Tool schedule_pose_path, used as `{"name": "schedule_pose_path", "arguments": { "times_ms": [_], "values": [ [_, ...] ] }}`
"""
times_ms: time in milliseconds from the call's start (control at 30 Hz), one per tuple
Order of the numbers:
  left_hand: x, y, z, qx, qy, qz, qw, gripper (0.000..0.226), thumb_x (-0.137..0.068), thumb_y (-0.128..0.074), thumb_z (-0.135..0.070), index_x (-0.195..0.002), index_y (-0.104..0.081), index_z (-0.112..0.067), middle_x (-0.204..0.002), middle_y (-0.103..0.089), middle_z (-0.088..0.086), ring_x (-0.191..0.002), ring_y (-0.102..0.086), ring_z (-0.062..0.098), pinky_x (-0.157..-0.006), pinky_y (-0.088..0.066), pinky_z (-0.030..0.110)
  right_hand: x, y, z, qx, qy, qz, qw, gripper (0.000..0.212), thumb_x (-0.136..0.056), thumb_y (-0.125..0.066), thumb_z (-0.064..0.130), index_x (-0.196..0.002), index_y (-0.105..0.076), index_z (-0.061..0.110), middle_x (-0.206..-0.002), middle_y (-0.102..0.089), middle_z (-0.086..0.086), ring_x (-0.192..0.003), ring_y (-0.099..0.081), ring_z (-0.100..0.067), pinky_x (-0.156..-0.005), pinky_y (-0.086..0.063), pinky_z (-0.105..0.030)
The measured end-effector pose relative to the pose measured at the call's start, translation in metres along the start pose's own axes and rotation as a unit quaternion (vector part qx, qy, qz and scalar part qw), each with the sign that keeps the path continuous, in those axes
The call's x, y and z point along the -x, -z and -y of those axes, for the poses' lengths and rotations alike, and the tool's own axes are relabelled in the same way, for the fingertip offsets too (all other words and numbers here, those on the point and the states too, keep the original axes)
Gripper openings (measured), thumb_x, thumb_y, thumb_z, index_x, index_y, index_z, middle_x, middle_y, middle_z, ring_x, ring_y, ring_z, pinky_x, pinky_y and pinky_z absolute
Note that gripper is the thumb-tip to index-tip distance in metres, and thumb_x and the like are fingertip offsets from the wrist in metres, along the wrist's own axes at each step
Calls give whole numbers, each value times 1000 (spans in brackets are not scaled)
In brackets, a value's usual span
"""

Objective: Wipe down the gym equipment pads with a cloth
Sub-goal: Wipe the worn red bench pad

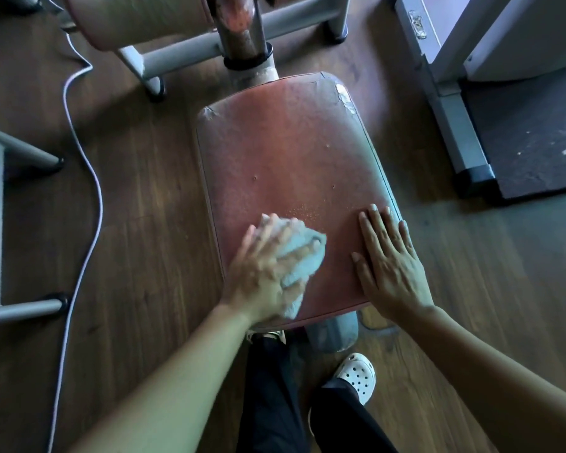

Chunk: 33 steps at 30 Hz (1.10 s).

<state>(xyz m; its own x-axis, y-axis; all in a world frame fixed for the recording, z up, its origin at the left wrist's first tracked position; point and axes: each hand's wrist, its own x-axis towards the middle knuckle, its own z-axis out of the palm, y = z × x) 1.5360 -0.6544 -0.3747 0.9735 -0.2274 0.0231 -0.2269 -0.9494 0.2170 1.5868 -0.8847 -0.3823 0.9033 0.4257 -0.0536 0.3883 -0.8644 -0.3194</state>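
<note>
A worn reddish seat pad (288, 165) fills the middle of the view, with small droplets on it and cracked covering at its far corners. My left hand (262, 266) grips a bunched pale cloth (298, 259) and holds it against the pad's near left part. My right hand (389, 256) rests flat on the pad's near right edge, fingers straight and spread. A second reddish pad (134, 18) shows at the top left, partly cut off by the frame.
The pad sits on a rusty post (242, 37) with grey frame tubes on a wooden floor. A white cable (89, 204) trails down the left. Grey machine legs (23, 305) stand at the left, a dark mat and metal frame (461, 138) at the right. My legs and white clog (355, 374) are below.
</note>
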Motion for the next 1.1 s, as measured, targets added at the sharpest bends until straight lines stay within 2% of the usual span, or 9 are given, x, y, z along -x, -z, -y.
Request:
{"name": "schedule_pose_path", "arguments": {
  "times_ms": [100, 167, 333, 467, 600, 667, 733, 900, 1100],
  "values": [
    [-57, 1, 21, 11, 193, -52, 980, 52, -81, -45, -51, -131, -53, -38, -144, -45, 4, -133, -38, 38, -105, -32, 59, 1, -1, -5, -8, -10, -1, 1000, 60, -98, -29, 40, -150, -24, 10, -158, -17, -7, -148, -7, -22, -121, -2, -38],
    [-84, 0, 8, -5, 256, -54, 965, 54, -78, -45, -50, -131, -51, -40, -144, -46, 4, -134, -35, 38, -108, -27, 57, 3, -1, -6, -13, -15, -5, 1000, 60, -98, -30, 39, -150, -24, 10, -158, -17, -7, -148, -6, -21, -121, -3, -38],
    [-54, -2, -38, -6, 65, 5, 998, 54, -83, -50, -47, -137, -44, -41, -151, -37, 2, -140, -26, 35, -113, -19, 57, 6, 3, -9, -23, -19, -1, 1000, 58, -98, -29, 36, -150, -24, 11, -158, -16, -6, -148, -7, -21, -121, -4, -39],
    [-17, 6, -41, 47, 26, 42, 998, 55, -87, -45, -52, -141, -35, -44, -156, -26, -3, -146, -14, 28, -116, -12, 54, 5, 3, -10, -37, -21, 9, 999, 57, -98, -27, 35, -151, -23, 13, -159, -17, -5, -148, -5, -19, -121, -3, -38],
    [-22, 15, -14, 152, 111, -5, 982, 55, -91, -31, -52, -145, -29, -39, -158, -18, 3, -147, -5, 24, -118, -1, 49, -4, 7, 12, -89, -74, -40, 992, 57, -98, -26, 35, -148, -30, 8, -157, -22, -9, -147, -8, -20, -120, -4, -39],
    [-27, 17, 15, 175, 214, -80, 958, 52, -93, -33, -41, -143, -38, -27, -156, -23, 12, -146, -10, 30, -117, -6, 54, -14, 12, 40, -127, -94, -65, 985, 57, -98, -25, 35, -147, -30, 7, -156, -24, -9, -147, -12, -21, -120, -5, -40],
    [-25, 18, 48, 147, 255, -77, 952, 53, -93, -34, -37, -142, -41, -19, -155, -24, 16, -144, -15, 35, -114, -16, 59, -20, 12, 74, -154, -77, -56, 983, 58, -96, -27, 34, -148, -29, 7, -156, -25, -8, -147, -12, -21, -120, -6, -41],
    [-15, 10, 81, 74, 195, 33, 977, 60, -92, -27, -47, -148, -27, -26, -158, -15, 9, -145, -12, 31, -116, -21, 52, -18, -12, 125, -53, -51, -35, 997, 63, -92, -38, 47, -144, -39, 12, -151, -36, -10, -145, -20, -31, -118, -10, -51],
    [-13, 0, 80, 75, 181, 9, 981, 59, -94, -27, -45, -148, -24, -23, -159, -11, 9, -146, -7, 30, -118, -5, 37, -36, -23, 113, -1, -58, -81, 995, 60, -90, -48, 53, -139, -49, 18, -145, -46, -8, -138, -33, -35, -115, -18, -52]
  ]
}}
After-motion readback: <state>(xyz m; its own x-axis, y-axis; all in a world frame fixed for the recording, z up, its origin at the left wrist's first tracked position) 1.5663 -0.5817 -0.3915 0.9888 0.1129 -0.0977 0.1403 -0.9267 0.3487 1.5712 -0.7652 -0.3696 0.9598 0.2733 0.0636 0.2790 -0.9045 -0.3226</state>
